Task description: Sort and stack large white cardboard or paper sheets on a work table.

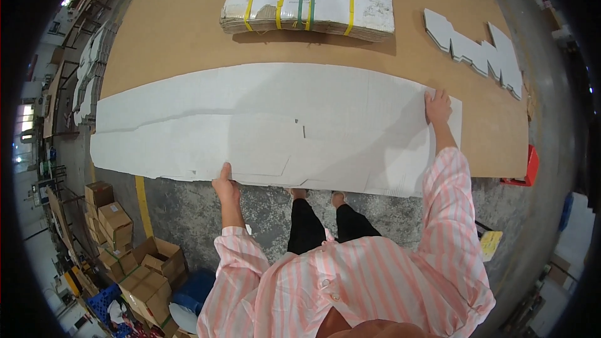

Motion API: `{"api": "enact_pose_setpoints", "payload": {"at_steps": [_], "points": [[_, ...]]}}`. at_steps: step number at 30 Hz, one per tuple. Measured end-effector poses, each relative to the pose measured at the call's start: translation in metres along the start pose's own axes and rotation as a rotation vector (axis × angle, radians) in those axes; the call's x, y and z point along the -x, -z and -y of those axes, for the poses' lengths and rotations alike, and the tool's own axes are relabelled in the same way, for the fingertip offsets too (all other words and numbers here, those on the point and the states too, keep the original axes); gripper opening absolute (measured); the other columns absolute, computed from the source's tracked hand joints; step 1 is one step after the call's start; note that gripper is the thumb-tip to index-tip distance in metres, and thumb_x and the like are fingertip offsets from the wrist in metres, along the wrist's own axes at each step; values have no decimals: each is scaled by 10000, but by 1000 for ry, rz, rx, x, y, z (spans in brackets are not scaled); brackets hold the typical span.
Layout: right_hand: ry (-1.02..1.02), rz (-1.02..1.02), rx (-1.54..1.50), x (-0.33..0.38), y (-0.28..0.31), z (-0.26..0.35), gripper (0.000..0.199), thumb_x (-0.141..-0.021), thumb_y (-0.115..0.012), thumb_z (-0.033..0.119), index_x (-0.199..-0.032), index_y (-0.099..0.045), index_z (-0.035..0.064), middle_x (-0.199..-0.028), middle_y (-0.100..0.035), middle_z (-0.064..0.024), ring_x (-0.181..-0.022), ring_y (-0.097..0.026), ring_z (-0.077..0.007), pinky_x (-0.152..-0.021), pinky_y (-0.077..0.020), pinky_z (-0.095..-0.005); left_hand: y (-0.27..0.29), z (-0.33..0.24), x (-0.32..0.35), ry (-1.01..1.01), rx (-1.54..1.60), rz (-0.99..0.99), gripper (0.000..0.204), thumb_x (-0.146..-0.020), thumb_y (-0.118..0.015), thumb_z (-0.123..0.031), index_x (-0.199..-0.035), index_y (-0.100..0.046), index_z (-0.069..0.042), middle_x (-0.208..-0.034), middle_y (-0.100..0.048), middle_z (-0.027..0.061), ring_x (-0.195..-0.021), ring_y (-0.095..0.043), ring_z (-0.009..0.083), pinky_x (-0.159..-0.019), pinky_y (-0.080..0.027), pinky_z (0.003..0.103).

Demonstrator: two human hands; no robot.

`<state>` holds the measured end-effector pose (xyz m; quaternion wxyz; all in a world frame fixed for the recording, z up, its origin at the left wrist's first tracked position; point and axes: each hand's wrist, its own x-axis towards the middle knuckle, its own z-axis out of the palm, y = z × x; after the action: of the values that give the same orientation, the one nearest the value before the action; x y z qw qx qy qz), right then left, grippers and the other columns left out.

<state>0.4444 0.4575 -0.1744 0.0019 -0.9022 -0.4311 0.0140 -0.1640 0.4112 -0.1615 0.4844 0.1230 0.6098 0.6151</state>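
Observation:
A long white cardboard sheet [263, 94] lies across the near side of a brown board-topped table, its far edge curved. A crease or step runs along its left part, and small slots show near its middle. My left hand [226, 186] pinches the near edge, thumb on top and the other fingers hidden beneath. At the right end, my right hand [439, 107] has its fingers bent around an edge of the sheet. More white card shows just right of that hand; I cannot tell whether it is a second layer.
Behind the sheet, a strapped white cardboard bundle [310, 0] sits on the brown tabletop [169, 37]. Cut white cardboard pieces [472, 50] lie at the right. Brown cartons [147, 288] stand on the floor at the lower left. A red object [531, 166] is by the table's right corner.

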Motion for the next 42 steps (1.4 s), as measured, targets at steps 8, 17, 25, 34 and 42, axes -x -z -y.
{"api": "enact_pose_setpoints", "payload": {"at_steps": [8,17,25,34,42], "points": [[272,-117,-82,156,1,5,592,-840,-459,440,-1295,-353,77,-1356,-303,-150,-1252,-256,-341,-997,-196,-518,9,-3,-6,190,133,5,325,-753,-621,-32,-1038,-535,97,-1018,-582,115,-868,-550,196,-786,-432,313],[223,55,-55,178,1,1,651,-854,-414,466,-1352,-251,80,-1416,-185,-167,-1309,-129,-349,-1017,-134,-530,-14,-2,12,-155,-142,18,367,-739,-634,-26,-1065,-515,91,-1045,-564,115,-918,-549,227,-831,-420,332],[208,128,-16,178,2,-1,661,-856,-406,472,-1363,-228,86,-1425,-162,-166,-1312,-126,-351,-1013,-152,-530,7,15,-3,-189,-336,59,383,-734,-631,-4,-1078,-491,90,-1065,-553,123,-923,-543,222,-802,-438,326],[197,175,-44,171,9,5,670,-846,-419,473,-1366,-219,100,-1427,-155,-167,-1312,-122,-357,-1012,-165,-532,12,10,-8,-129,-193,53,338,-760,-636,-66,-1049,-528,72,-1011,-581,111,-901,-560,213,-804,-436,307],[193,158,-56,172,1,-1,689,-835,-434,483,-1366,-215,102,-1421,-166,-166,-1308,-132,-358,-1012,-167,-529,24,-7,-21,400,344,265,386,-803,-621,-175,-1110,-498,23,-957,-597,98,-808,-587,208,-601,-490,296]]}}
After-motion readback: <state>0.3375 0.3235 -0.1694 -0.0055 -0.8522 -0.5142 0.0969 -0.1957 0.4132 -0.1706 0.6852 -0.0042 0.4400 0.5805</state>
